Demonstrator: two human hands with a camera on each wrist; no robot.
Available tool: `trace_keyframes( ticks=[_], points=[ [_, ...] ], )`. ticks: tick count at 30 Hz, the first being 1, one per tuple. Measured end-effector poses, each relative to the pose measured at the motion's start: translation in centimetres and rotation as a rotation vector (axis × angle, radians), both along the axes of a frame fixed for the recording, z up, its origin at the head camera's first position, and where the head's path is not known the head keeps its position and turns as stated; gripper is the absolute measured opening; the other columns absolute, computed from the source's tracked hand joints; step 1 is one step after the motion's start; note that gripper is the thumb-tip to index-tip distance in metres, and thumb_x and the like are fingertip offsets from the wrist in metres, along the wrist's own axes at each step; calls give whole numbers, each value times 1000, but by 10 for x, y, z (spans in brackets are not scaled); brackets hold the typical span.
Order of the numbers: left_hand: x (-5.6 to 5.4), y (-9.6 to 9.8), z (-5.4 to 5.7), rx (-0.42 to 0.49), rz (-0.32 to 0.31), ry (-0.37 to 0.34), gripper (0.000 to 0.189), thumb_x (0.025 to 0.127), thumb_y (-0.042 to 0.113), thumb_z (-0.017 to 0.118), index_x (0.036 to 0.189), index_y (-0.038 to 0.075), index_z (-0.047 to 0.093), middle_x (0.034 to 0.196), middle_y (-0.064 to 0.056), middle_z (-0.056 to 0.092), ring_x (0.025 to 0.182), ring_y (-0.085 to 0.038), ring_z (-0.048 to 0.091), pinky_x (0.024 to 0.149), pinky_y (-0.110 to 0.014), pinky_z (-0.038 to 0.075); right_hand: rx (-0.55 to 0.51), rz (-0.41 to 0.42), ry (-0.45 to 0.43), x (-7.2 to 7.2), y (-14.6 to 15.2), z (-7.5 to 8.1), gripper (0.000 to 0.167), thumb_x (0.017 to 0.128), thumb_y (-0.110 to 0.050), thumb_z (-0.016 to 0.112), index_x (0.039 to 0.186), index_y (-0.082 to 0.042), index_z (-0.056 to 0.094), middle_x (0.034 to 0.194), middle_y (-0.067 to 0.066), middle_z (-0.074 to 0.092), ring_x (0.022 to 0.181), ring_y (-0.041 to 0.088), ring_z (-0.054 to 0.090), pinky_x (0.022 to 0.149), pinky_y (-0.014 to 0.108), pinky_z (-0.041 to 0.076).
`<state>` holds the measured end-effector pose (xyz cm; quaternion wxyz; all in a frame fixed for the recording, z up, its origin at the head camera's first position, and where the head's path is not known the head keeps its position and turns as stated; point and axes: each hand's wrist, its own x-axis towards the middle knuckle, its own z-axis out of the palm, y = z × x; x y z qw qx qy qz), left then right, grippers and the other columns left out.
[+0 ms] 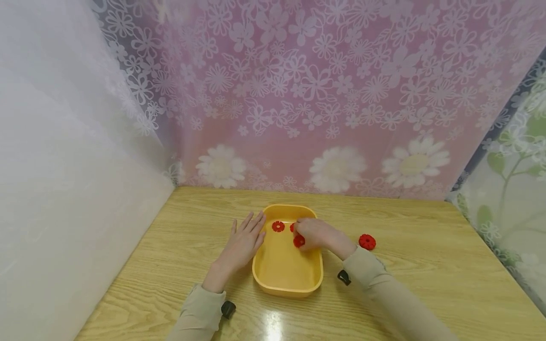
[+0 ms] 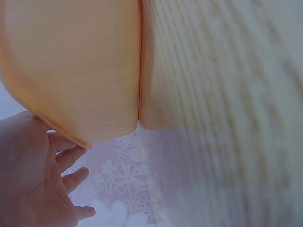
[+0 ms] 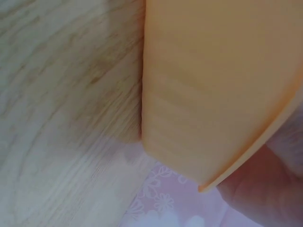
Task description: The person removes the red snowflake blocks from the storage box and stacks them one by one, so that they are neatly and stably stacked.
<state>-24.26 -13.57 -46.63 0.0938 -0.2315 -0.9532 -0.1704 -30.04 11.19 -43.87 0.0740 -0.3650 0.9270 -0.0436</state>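
Observation:
A yellow plastic basin (image 1: 286, 290) stands on the wooden table. My left hand (image 1: 242, 242) rests along its left rim, fingers straight and spread; the left wrist view shows the fingertips (image 2: 78, 153) at the rim. Over the basin's right side reaches my right hand (image 1: 314, 232), pinching a red notched disc (image 1: 299, 241) inside it. One more red notched disc (image 1: 278, 226) lies near the basin's far end, and another beside it is partly covered by the right hand. In the right wrist view the basin wall (image 3: 213, 85) hides the fingertips of the right hand (image 3: 265, 189).
On the table right of the basin lies a thicker red notched piece (image 1: 367, 242), near the right forearm. A flower-patterned curtain (image 1: 298, 94) hangs along the table's far edge, and a white panel (image 1: 77, 156) borders the left side.

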Motion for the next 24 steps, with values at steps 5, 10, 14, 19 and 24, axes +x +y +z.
trace_keyframes(
  ticks=[5,10,14,19,24],
  points=[
    [0,0,-2,-3,-3,2,52,110,30,43,156,5,39,164,-9,33,152,-36,26,116,-71,18,-108,-4,15,2,4,1,27,80,-13,81,100,-6,65,93,0,55,78,15,49,71,31,47],
    [-1,0,-3,1,0,9,52,110,28,46,156,5,39,163,-10,34,152,-36,26,116,-71,18,-208,16,47,4,10,3,31,80,-15,82,105,-6,67,100,3,59,77,12,53,72,28,51],
    [0,1,-2,5,1,1,53,110,30,44,157,6,38,164,-10,33,153,-34,23,117,-71,16,-300,33,26,8,14,7,34,80,-12,80,109,-2,67,105,8,59,82,16,59,76,29,54],
    [1,1,-1,12,-3,-3,53,111,31,43,156,5,39,163,-11,33,153,-35,24,116,-71,15,-384,38,19,13,21,8,36,80,-8,79,113,0,65,107,10,57,88,21,62,78,32,56],
    [2,1,-1,17,-7,5,52,110,30,44,156,4,39,163,-11,34,152,-37,26,115,-72,17,-406,7,29,18,26,9,39,82,-10,80,117,0,64,109,11,58,89,21,62,80,34,56]
  ],
)
